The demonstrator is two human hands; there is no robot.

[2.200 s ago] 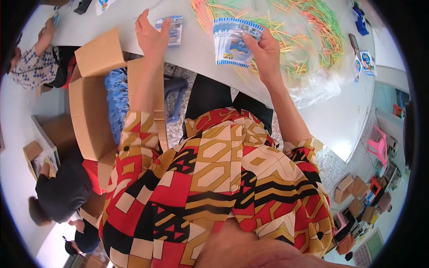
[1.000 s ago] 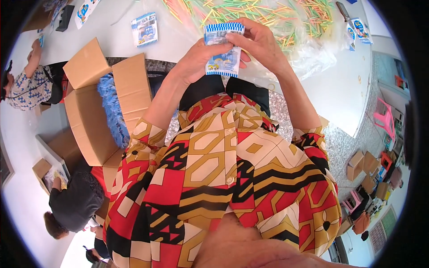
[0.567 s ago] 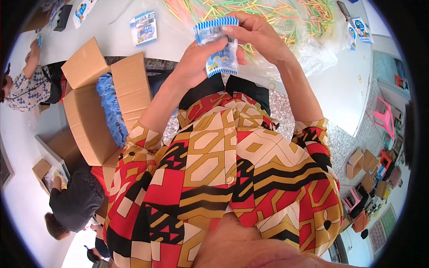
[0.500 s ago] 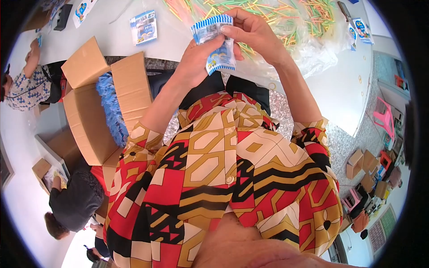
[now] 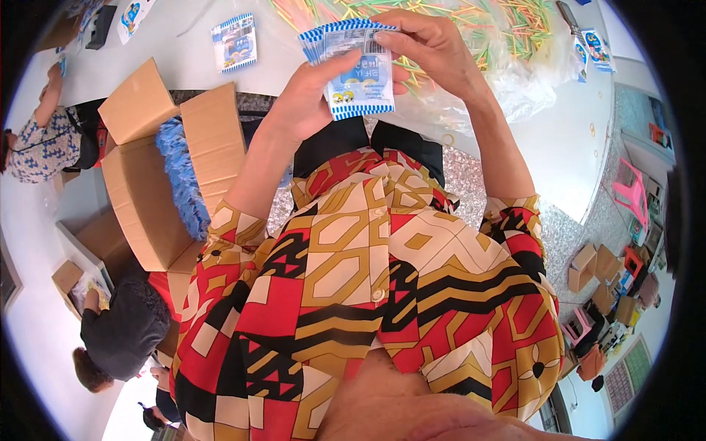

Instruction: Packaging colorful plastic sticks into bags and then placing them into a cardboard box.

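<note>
Over the near edge of the white table, my left hand (image 5: 298, 103) is closed round a small stack of blue-and-white printed packets (image 5: 364, 84), its thumb lying across the front. The packets have striped ends, and their upper left edges fan out slightly. My right hand (image 5: 437, 55) pinches the upper right corner of the stack between thumb and fingers. Its other fingertips go behind the packets and are partly hidden. Just beyond my hands spreads a heap of thin coloured sticks (image 5: 507, 33) in pink, green, yellow and orange, on clear plastic film (image 5: 526, 99).
One similar packet (image 5: 235, 45) lies on the table (image 5: 176, 62) to the left, and more printed packets (image 5: 597, 50) at the far right. An open cardboard box (image 5: 140, 198) holding blue shredded-looking material (image 5: 180, 173) stands at my left. Other people (image 5: 125, 327) work farther left. A pink stool (image 5: 631, 192) stands right.
The stack has shifted a little left and turned more upright, showing more of the front packet. Its upper edges are fanned wider, and my left hand has moved slightly left.
</note>
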